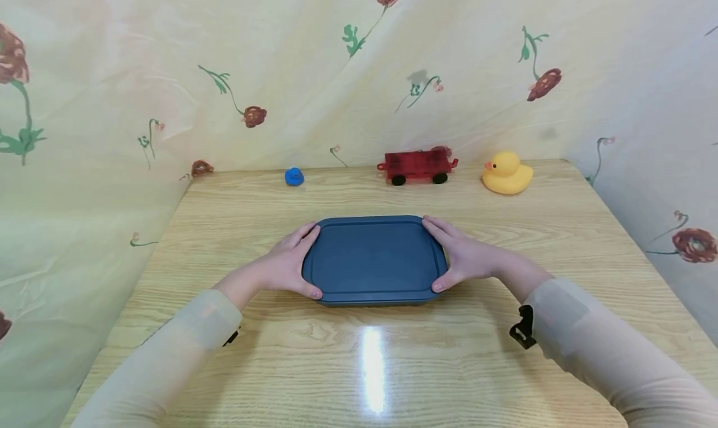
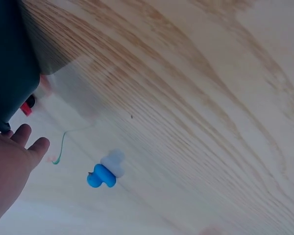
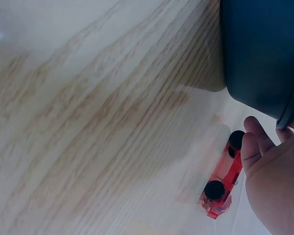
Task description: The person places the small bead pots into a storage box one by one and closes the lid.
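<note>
A dark blue lidded box, rectangular with rounded corners, is held between both hands near the middle of the table. My left hand grips its left end, thumb at the near corner and fingers at the far one. At the opposite end my right hand holds it the same way. In the left wrist view, the box's side shows at the upper left, above the left hand. The right wrist view has the box's wall tapering toward the table, with the right hand at its rim.
Along the back of the wooden table stand a small blue duck, a red toy wagon with black wheels, and a larger yellow rubber duck. A flowered cloth hangs behind and at both sides.
</note>
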A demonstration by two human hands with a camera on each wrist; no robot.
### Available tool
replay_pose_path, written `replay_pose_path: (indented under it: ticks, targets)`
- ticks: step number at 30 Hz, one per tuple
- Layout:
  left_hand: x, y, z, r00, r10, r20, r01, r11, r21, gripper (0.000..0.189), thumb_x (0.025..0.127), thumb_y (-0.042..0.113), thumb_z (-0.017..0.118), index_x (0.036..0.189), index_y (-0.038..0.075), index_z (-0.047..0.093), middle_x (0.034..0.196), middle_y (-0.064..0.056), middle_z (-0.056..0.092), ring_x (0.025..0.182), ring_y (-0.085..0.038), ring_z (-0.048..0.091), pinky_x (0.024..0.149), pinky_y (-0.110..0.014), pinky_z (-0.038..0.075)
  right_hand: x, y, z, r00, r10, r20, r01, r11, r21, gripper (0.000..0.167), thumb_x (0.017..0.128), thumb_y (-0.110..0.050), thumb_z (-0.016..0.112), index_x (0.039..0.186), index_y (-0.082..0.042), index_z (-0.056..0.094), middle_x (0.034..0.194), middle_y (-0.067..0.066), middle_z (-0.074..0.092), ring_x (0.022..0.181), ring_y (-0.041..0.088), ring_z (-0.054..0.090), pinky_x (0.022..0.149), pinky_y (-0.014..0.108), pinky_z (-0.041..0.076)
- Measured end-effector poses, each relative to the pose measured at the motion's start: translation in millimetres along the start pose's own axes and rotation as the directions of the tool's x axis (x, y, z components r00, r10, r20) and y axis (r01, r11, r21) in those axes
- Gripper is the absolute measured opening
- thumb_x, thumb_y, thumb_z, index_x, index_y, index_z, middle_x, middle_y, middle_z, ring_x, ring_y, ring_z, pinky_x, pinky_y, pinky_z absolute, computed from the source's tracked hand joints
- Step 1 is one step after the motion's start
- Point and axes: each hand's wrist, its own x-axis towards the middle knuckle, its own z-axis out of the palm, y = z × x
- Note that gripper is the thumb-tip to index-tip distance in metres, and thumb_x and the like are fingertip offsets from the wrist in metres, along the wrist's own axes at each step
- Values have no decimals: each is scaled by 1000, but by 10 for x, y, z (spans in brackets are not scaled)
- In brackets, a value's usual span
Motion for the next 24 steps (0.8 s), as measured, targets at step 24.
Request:
replay_pose_path:
  ticks: [24]
  targets:
    - [71, 42, 20, 1000, -12, -13, 13, 998, 55, 133, 61, 75, 67, 151, 4, 0, 155, -14, -4, 140, -35, 5, 109, -53, 13, 97, -67, 82, 997, -21, -71, 12, 993, -120, 129, 63, -58, 79, 149, 3, 5, 152, 21, 0, 137, 40, 8, 105, 57, 19]
